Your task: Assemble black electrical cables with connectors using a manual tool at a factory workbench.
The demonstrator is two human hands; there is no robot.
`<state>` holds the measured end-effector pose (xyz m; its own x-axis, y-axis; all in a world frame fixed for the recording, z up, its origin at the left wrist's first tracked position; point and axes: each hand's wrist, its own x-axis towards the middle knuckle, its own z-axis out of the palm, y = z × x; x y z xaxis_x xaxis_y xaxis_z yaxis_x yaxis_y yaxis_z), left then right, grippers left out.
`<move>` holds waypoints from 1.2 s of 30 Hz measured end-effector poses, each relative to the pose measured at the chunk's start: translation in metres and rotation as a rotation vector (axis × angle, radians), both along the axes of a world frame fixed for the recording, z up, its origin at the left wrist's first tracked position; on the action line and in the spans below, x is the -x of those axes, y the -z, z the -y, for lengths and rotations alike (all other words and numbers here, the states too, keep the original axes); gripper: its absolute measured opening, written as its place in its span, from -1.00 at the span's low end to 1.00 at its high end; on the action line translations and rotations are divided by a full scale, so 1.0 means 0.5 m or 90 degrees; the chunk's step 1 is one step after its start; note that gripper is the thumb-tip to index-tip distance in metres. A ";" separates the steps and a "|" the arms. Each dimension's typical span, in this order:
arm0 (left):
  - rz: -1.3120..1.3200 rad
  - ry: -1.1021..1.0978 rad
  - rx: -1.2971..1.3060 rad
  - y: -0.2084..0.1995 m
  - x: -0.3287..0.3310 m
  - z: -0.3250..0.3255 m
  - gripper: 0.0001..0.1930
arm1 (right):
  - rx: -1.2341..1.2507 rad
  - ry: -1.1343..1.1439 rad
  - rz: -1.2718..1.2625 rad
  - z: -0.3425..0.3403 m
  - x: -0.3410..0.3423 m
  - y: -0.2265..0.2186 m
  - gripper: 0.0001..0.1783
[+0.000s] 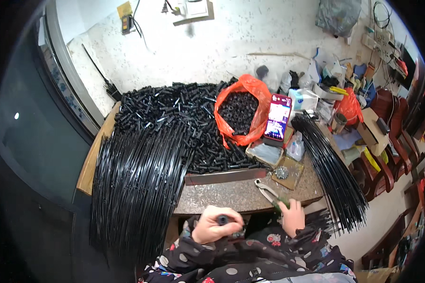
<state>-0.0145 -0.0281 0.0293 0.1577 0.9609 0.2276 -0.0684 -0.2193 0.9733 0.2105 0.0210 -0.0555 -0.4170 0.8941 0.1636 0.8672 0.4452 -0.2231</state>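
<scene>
My left hand [213, 225] is closed around a black tubular piece [222, 220], its round end facing up between the thumb and forefinger. The rest of that piece is hidden by the fingers. At the table's front edge, my right hand [293, 218] is at the handles of a pair of pliers [266, 189], fingers bent over the greenish grips. The pliers' metal jaws point away from me over the tabletop. A heap of short black plastic tubes [170, 106] covers the back of the table. Long thin black rods [137, 184] hang in a thick bundle over the left front.
A red plastic bag [256, 134] holds small black parts [238, 109]. Beside it stands a lit phone [278, 118]. Small metal pieces [281, 172] lie on a tan pad [293, 179]. A second rod bundle [333, 174] overhangs the right edge. A reddish strip [225, 176] edges the heap.
</scene>
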 end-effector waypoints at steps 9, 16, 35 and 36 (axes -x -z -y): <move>0.103 -0.271 -0.082 -0.002 0.033 0.003 -0.51 | 0.356 -0.313 -0.479 0.042 0.051 -0.160 -0.85; 0.095 -0.356 -0.104 -0.011 0.014 0.040 -0.48 | -0.158 -0.374 -0.225 0.088 0.053 -0.240 -0.76; 0.042 -0.363 -0.130 -0.034 0.025 0.101 -0.69 | -0.216 -0.381 -0.255 0.075 0.116 -0.193 -0.54; 0.066 -0.357 -0.119 -0.037 0.016 0.097 -0.71 | -0.178 -0.431 -0.252 0.062 0.096 -0.191 -0.58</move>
<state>-0.0223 -0.0766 0.0479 -0.3934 0.8337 0.3875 0.0140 -0.4160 0.9092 0.1624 -0.0099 0.0402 -0.7154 0.3744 0.5900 0.2724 0.9270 -0.2580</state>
